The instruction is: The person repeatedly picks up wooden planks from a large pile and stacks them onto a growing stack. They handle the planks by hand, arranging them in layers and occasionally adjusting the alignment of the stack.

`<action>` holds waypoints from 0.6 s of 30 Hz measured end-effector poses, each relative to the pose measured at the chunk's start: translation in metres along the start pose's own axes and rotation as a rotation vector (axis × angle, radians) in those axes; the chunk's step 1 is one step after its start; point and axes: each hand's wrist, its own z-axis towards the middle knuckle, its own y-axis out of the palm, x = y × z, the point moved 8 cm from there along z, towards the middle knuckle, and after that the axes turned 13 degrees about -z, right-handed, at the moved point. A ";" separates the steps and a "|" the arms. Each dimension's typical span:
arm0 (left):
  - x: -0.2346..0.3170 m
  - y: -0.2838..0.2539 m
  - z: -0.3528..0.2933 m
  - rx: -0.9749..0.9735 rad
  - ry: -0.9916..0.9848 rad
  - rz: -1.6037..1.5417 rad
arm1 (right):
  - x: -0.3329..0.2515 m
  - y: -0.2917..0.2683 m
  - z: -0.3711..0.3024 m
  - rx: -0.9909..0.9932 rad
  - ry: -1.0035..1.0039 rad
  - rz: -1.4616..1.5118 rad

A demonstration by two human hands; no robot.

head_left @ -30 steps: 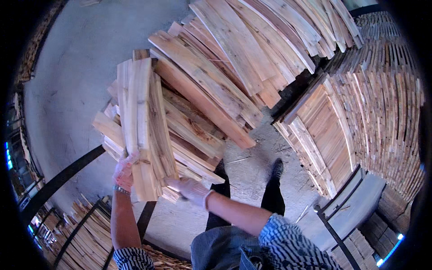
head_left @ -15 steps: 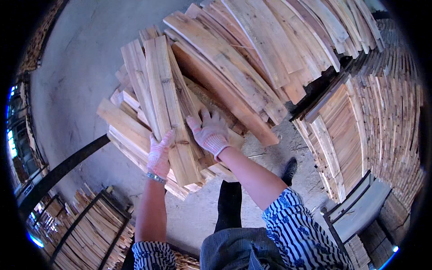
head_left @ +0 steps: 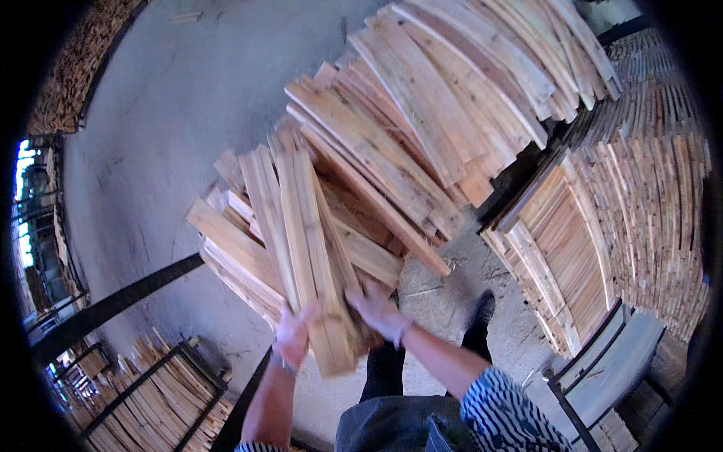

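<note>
Several long wooden boards (head_left: 310, 264) stand bunched together, tilted, with their near ends between my two gloved hands. My left hand (head_left: 292, 335) is wrapped round their left edge near the bottom, its thumb lying on the face of the front board. On the opposite side my right hand (head_left: 380, 313) presses against the right edge, its fingers partly hidden behind the wood and blurred. The boards' far ends lean over a loose pile of shorter boards (head_left: 237, 233) just behind them.
A long row of leaning planks (head_left: 422, 98) runs to the far right. Stacked slats (head_left: 640, 218) rise at the right. A dark metal bar (head_left: 143, 294) crosses at the left, near racked wood strips (head_left: 158, 392). My shoe (head_left: 484, 307) is on the dusty floor.
Both hands have come nearer my body, drawing the bunched boards along with them. My right hand has moved down to the boards' near end. The whole view has shifted slightly.
</note>
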 end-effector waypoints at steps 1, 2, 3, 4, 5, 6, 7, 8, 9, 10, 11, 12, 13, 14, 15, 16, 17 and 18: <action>-0.009 -0.019 -0.025 -0.069 -0.044 -0.011 | -0.006 0.009 -0.032 -0.142 0.073 0.117; -0.025 -0.037 -0.050 -0.142 -0.110 -0.013 | -0.007 0.016 -0.069 -0.278 0.169 0.240; -0.040 -0.046 -0.075 -0.167 -0.203 -0.050 | 0.014 0.022 -0.100 -0.280 0.234 0.390; -0.050 -0.049 -0.103 -0.180 -0.288 -0.088 | 0.029 0.029 -0.120 -0.292 0.294 0.541; -0.060 -0.044 -0.125 -0.126 -0.357 -0.086 | 0.037 0.037 -0.127 -0.335 0.380 0.725; -0.073 -0.039 -0.143 -0.083 -0.436 -0.080 | 0.046 0.042 -0.134 -0.361 0.470 0.914; -0.085 -0.034 -0.147 -0.087 -0.495 0.001 | 0.047 0.040 -0.138 -0.377 0.541 1.099; -0.090 -0.026 -0.149 0.011 -0.392 -0.049 | 0.038 0.036 -0.137 -0.413 0.410 1.082; -0.105 -0.045 -0.144 0.000 -0.420 0.017 | 0.025 0.027 -0.135 -0.420 0.274 1.064; -0.123 -0.064 -0.134 -0.020 -0.442 0.079 | 0.015 0.018 -0.130 -0.420 0.134 1.026; -0.113 -0.045 -0.139 0.013 -0.369 0.083 | 0.019 0.023 -0.129 -0.448 0.195 1.002; -0.089 -0.025 -0.162 0.058 -0.306 0.093 | 0.021 0.033 -0.134 -0.485 0.269 0.994; -0.077 0.004 -0.179 0.013 -0.380 -0.058 | 0.009 0.014 -0.145 -0.339 0.173 0.958; -0.077 -0.018 -0.177 0.036 -0.364 0.115 | -0.009 -0.009 -0.150 -0.196 0.047 0.891; -0.062 0.023 -0.193 -0.055 -0.353 0.178 | 0.023 0.010 -0.147 -0.155 -0.047 0.802; -0.048 0.052 -0.215 -0.105 -0.340 0.244 | 0.022 0.003 -0.161 -0.136 0.012 0.837; -0.051 0.059 -0.222 -0.159 -0.351 0.300 | 0.005 -0.020 -0.184 -0.124 0.020 0.850; -0.056 0.064 -0.229 -0.209 -0.354 0.355 | -0.006 -0.047 -0.202 -0.115 0.022 0.863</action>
